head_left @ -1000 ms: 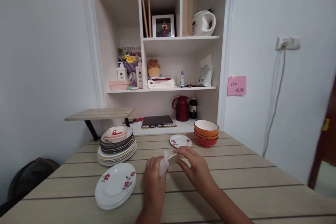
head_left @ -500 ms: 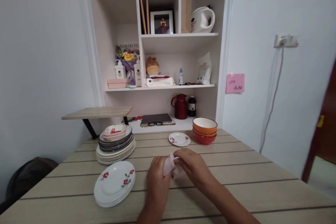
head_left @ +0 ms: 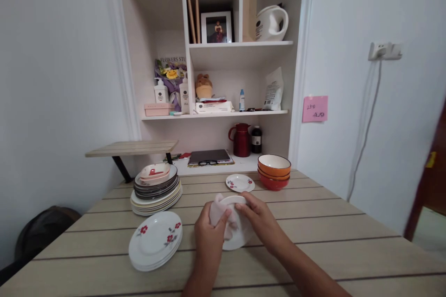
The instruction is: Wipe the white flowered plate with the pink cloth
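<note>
Between my hands a small white plate [head_left: 240, 236] is held tilted above the table, its plain face toward me. My right hand [head_left: 261, 218] grips its right rim, thumb on the face and fingers behind. A pale pink cloth [head_left: 218, 209] is bunched in my left hand [head_left: 209, 229], pressed against the plate's left side, with the thumb over it. To the left lies a short stack of white plates [head_left: 155, 241] with red flowers. Beyond my hands, a single flowered plate [head_left: 240, 183] rests flat on the table.
Stacked plates and small dishes [head_left: 156, 190] stand at the back left. Orange and red bowls [head_left: 274, 172] are nested at the back right. Behind the table, a shelf unit holds a red jug [head_left: 241, 140] and a dark laptop [head_left: 209, 156]. A small raised wooden board [head_left: 132, 148] sits left.
The small plate has turned from nearly edge-on to showing its broad face. My left hand and the cloth have shifted onto that face. The view has moved slightly.
</note>
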Demonstrator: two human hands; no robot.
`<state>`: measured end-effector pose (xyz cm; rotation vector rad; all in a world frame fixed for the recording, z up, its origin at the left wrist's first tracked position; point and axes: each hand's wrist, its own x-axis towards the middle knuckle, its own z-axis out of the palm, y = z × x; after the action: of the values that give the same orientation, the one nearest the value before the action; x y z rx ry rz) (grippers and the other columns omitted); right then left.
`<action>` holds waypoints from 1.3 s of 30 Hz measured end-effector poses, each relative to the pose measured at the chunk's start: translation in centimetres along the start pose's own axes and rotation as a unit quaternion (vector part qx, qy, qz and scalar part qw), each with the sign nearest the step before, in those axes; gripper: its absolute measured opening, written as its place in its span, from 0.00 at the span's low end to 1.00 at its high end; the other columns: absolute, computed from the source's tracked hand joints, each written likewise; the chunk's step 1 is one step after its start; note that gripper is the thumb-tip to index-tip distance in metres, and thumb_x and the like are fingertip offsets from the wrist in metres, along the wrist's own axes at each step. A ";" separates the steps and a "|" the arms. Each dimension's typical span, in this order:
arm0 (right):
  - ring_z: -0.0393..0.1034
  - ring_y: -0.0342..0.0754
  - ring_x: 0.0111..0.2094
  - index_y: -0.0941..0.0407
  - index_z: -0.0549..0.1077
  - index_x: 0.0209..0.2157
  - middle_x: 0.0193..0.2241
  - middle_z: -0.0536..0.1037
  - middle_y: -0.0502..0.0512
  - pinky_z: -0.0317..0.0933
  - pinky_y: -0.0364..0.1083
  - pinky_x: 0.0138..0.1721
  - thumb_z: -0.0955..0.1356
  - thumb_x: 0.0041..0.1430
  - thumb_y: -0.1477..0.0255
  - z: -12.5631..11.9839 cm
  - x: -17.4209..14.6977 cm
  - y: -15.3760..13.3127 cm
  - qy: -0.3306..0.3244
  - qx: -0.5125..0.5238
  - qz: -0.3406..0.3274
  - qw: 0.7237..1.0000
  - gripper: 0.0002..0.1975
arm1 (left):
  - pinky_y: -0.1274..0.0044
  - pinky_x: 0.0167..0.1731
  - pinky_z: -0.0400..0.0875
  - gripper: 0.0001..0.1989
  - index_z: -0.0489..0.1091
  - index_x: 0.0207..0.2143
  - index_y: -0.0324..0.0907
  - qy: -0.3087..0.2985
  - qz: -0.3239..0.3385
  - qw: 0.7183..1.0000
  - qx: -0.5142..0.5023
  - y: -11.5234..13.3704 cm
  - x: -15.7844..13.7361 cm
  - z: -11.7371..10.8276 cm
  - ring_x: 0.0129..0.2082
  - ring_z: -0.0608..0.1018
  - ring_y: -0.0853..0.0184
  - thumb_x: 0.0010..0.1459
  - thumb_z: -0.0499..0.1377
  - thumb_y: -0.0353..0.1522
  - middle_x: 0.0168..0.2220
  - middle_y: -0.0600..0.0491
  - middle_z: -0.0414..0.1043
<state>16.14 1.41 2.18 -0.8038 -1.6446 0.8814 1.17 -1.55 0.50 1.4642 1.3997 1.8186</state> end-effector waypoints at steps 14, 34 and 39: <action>0.67 0.47 0.27 0.57 0.73 0.35 0.27 0.76 0.50 0.59 0.44 0.30 0.71 0.52 0.61 1.4 -0.3 0.2 0.042 0.170 0.108 0.979 0.14 | 0.78 0.27 0.68 0.19 0.75 0.38 0.40 0.022 -0.058 0.998 -0.015 -0.4 0.2 0.2 0.26 0.75 0.64 0.47 0.65 0.43 0.27 0.54 0.76; 0.71 0.48 0.29 0.57 0.73 0.39 0.31 0.80 0.53 0.62 0.44 0.32 0.72 0.50 0.63 1.6 -0.4 0.3 0.041 0.269 0.127 0.954 0.17 | 0.76 0.32 0.72 0.26 0.74 0.46 0.39 0.031 -0.090 0.992 -0.077 0.1 0.3 0.0 0.33 0.79 0.61 0.48 0.65 0.45 0.34 0.50 0.79; 0.75 0.53 0.32 0.55 0.73 0.43 0.35 0.82 0.55 0.65 0.47 0.34 0.74 0.48 0.62 2.3 -0.3 0.3 0.074 0.311 0.148 0.936 0.22 | 0.76 0.31 0.72 0.25 0.75 0.41 0.38 0.041 -0.094 0.990 -0.092 0.4 0.3 0.0 0.32 0.79 0.61 0.45 0.66 0.45 0.32 0.49 0.79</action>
<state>14.00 0.98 1.36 -0.6507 -1.0245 1.4228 1.17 -1.45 0.98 1.1392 1.3191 1.8498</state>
